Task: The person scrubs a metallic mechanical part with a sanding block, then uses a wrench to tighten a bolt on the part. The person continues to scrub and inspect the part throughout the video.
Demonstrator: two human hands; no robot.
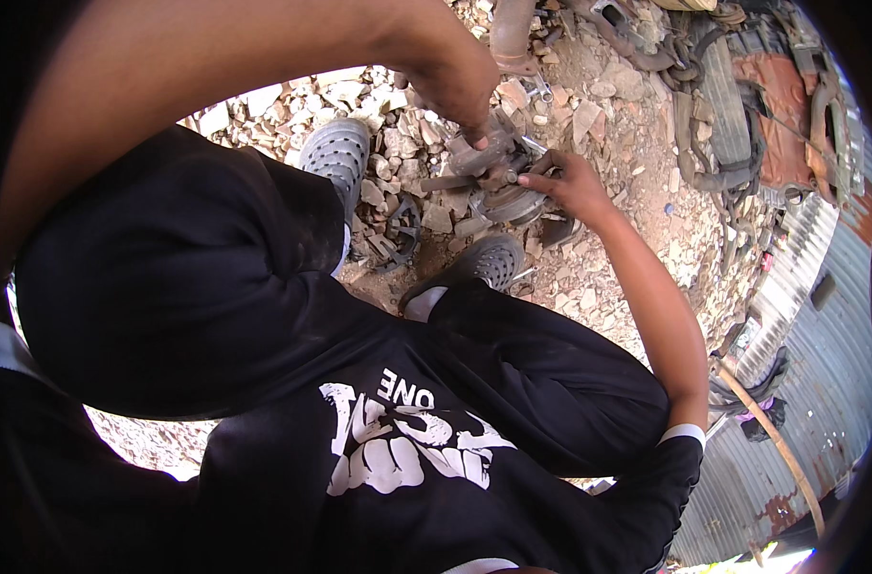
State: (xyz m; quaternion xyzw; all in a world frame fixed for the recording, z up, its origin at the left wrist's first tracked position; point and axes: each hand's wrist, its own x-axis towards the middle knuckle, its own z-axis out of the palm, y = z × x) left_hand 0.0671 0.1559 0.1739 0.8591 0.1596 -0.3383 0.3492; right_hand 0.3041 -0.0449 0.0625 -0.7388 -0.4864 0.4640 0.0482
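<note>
A greasy metal machine part [511, 204] with a round housing and a bolt head rests on the stony ground beyond my feet. From the upper left, my left hand [454, 82] reaches down, one fingertip touching the top of the part; its other fingers are mostly hidden. At the right side of the part, my right hand [576, 183] grips it, thumb beside the bolt head and index finger bent. A thin shiny metal rod [533, 144] shows between the hands; its kind is unclear. A flat dark bar [447, 184] sticks out to the left.
My grey perforated clogs [338, 154] stand close to the part. A broken finned piece [401, 235] lies between them. Above are a metal pipe [511, 36] and a wrench [544, 90]. Scrap vehicle parts [773, 122], corrugated sheet metal [824, 344] and a wooden stick [773, 434] are at right.
</note>
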